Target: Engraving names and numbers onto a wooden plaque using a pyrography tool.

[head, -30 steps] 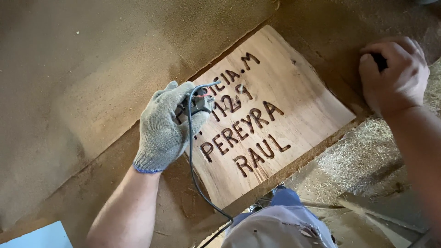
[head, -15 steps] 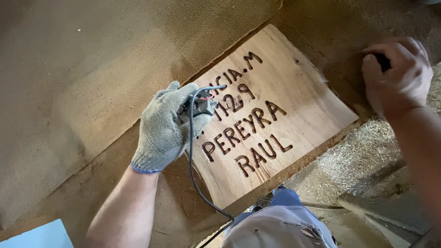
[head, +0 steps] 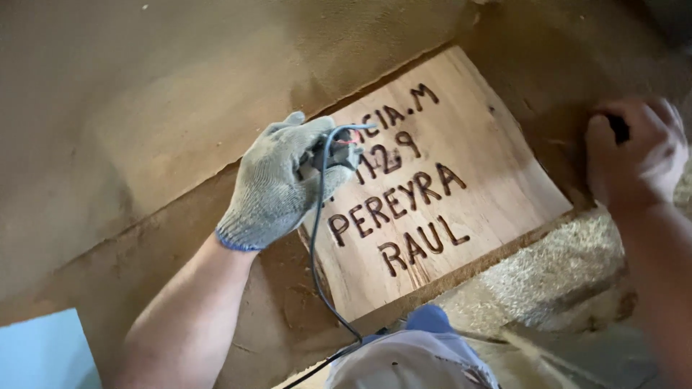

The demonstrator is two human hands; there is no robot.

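A light wooden board [head: 490,180] with dark burnt lettering lies tilted on a brown, dusty work surface. My left hand [head: 277,180], in a grey knit glove, grips a small corded burning tool [head: 335,155] whose tip rests on the board's upper left lettering. A dark cord [head: 317,266] hangs from the tool towards me. My bare right hand [head: 634,155] is closed around a small dark object [head: 618,128] just past the board's right edge; what the object is cannot be told.
Sawdust [head: 555,277] is heaped below the board's lower right edge. A pale blue sheet [head: 43,353] shows at the bottom left corner. My clothing [head: 411,360] fills the bottom centre. A brown panel [head: 180,86] covers the upper left.
My left hand has shifted the tool slightly along the upper lettering. My right hand has stayed by the board's right edge, with little movement.
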